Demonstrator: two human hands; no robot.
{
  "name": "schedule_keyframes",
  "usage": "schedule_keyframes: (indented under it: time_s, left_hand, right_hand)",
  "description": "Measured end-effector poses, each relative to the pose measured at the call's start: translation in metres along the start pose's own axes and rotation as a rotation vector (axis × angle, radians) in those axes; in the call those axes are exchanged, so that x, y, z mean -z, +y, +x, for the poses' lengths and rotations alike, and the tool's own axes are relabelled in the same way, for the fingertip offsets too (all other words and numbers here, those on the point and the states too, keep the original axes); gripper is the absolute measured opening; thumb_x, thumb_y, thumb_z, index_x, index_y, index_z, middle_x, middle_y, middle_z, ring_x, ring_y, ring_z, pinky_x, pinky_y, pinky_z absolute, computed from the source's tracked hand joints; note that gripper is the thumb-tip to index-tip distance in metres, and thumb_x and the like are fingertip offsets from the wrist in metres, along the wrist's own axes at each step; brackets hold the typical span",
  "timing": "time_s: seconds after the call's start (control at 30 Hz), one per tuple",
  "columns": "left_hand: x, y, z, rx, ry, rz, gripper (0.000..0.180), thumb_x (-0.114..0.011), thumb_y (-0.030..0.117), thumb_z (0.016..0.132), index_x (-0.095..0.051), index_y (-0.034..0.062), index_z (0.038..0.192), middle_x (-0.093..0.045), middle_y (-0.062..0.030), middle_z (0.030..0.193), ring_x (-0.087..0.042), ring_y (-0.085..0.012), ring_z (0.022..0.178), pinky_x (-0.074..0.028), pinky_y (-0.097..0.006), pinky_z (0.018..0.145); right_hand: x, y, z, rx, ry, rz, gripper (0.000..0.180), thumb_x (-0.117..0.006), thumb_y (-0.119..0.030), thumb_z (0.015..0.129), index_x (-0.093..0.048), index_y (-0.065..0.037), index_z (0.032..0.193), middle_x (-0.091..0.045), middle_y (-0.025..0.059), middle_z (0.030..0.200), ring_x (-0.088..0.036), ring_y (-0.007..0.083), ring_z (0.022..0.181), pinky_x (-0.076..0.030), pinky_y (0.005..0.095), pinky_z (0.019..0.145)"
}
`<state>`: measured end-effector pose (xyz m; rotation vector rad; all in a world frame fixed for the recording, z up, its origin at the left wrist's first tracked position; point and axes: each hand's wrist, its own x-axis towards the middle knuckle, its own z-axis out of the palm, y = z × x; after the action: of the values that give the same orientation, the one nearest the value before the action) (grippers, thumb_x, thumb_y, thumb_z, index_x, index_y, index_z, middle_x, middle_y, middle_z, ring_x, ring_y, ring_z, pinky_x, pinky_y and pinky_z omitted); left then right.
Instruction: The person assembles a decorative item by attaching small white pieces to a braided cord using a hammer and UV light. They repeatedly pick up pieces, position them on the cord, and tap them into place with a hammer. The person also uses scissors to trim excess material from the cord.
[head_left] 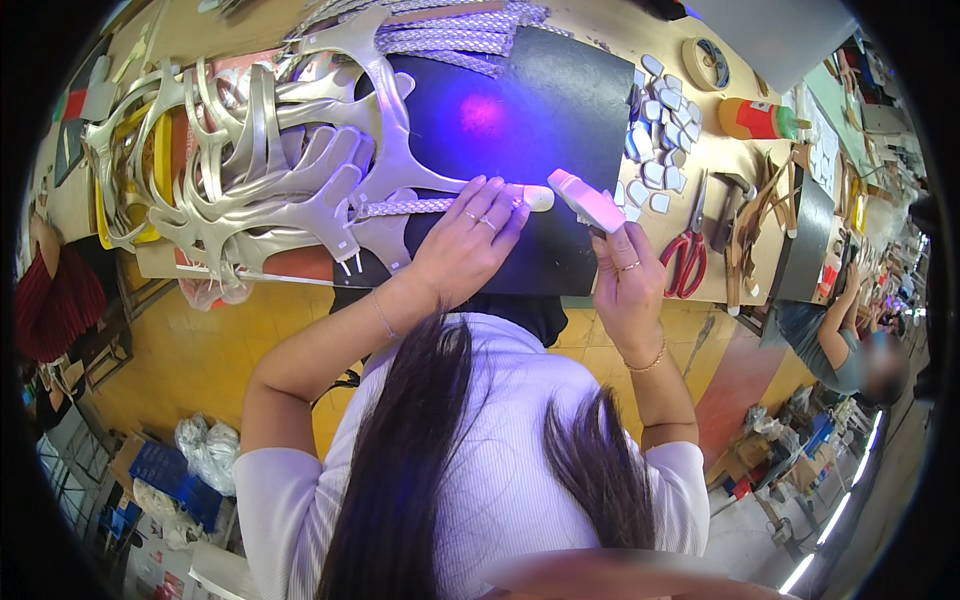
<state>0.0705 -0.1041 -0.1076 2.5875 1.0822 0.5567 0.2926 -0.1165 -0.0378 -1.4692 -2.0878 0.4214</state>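
Observation:
My left hand [472, 236] lies over the narrow arm of a silver leather cut piece [388, 130], its fingers together and pressing it against the black work mat [560, 100]. Past these fingertips the arm's pale rounded end [538, 198] shows. A braided silver strap [405, 207] runs in under the same hand. Just to the right, my right hand [630, 277] is raised with fingers closed around a pale oblong block [590, 202], lit pinkish; its exact kind is unclear. The block's upper end is close to the leather tip. Purple light falls on the mat.
Silver leather pieces [230, 150] are heaped at the left, braided straps [450, 40] at the back. To the right are small rounded pieces [655, 130], red-handled scissors [687, 250], a hammer [735, 205], a bottle [757, 119] and a tape roll [706, 64]. Another person [840, 340] sits far right.

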Motion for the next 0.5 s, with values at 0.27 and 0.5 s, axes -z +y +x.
schedule_keyframes:
  time_s: [0.27, 0.5]
  left_hand:
    - [0.001, -0.001, 0.001, 0.007, 0.016, -0.023, 0.046, -0.062, 0.009, 0.082, -0.059, -0.0028, 0.126, -0.054, -0.023, 0.131, -0.049, -0.041, 0.13, -0.036, -0.055, 0.115]
    - [0.003, -0.003, 0.001, -0.001, -0.01, -0.055, 0.039, -0.06, 0.011, 0.083, -0.059, -0.0042, 0.119, -0.055, -0.024, 0.131, -0.049, -0.0397, 0.13, -0.034, -0.054, 0.116]
  right_hand:
    - [0.005, -0.005, -0.005, -0.025, -0.047, 0.011, 0.047, -0.066, 0.002, 0.09, -0.059, -0.005, 0.135, -0.063, 0.0141, 0.092, -0.062, 0.0287, 0.069, -0.05, 0.0351, 0.061]
    - [-0.008, -0.011, -0.001, -0.102, -0.241, -0.137, 0.054, -0.067, -0.006, 0.09, -0.056, -0.015, 0.142, -0.063, 0.0078, 0.086, -0.063, 0.028, 0.067, -0.051, 0.0368, 0.059]
